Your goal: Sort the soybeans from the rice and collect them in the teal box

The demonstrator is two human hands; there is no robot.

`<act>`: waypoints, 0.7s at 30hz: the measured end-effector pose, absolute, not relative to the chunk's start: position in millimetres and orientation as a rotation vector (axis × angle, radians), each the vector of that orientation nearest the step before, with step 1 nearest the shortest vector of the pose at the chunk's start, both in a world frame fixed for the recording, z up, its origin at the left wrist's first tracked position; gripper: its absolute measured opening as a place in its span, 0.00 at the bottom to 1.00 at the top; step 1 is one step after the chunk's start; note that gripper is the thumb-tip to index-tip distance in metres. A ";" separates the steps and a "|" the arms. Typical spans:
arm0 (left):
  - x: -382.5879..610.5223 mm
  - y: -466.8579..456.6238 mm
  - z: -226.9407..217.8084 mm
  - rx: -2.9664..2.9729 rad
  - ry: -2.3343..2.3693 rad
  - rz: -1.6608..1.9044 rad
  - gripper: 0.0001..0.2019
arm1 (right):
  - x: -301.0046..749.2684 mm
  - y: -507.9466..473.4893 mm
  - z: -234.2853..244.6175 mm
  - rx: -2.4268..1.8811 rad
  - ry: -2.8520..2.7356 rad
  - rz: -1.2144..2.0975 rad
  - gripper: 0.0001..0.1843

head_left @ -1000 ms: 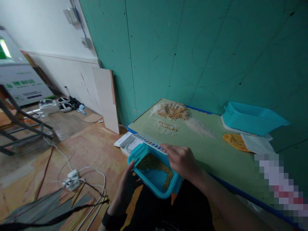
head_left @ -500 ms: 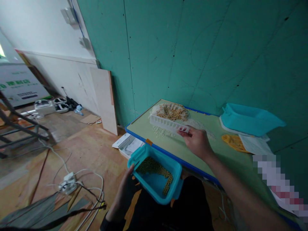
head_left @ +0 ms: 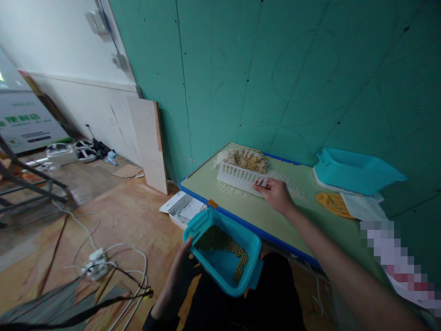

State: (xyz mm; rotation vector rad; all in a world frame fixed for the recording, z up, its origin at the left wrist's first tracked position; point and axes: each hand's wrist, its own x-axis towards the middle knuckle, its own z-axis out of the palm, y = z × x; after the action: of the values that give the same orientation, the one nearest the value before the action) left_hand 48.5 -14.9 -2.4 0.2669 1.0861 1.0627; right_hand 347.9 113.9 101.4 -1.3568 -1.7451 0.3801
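My left hand (head_left: 184, 266) grips the near-left side of a blue plastic tub (head_left: 223, 250) held over my lap; yellow beans lie along its inside wall. My right hand (head_left: 275, 194) reaches out over the green table (head_left: 275, 216) and pinches the right end of a white slotted strainer (head_left: 241, 178), which stands tilted on its edge. Behind the strainer lies a heap of yellow beans mixed with white grains (head_left: 246, 160). More white grains (head_left: 232, 189) lie scattered under and in front of it.
A second blue tub (head_left: 356, 171) stands at the table's back right, with a yellow cloth (head_left: 332, 203) and white papers (head_left: 363, 208) beside it. A green wall backs the table. White boxes (head_left: 182, 209), a board, a power strip (head_left: 94, 264) and cables lie on the wooden floor.
My right hand left the tub, carried the white strainer out over the table and set it on edge in front of the bean heap. The left hand kept hold of the tub.
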 end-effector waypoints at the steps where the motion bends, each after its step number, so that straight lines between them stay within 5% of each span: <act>1: 48.7 -15.3 -1.5 0.270 1.089 1.066 0.27 | 347.2 114.5 101.3 -1.364 -1.757 0.373 0.12; 21: 49.8 -17.1 3.9 0.249 1.077 1.053 0.27 | 339.4 121.8 99.8 -1.412 -1.852 0.195 0.09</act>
State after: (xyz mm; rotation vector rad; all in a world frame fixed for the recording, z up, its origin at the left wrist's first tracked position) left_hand 49.8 -17.1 3.9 0.2487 1.0774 1.0530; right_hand 339.4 121.8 99.8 -1.4116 -1.8516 0.1951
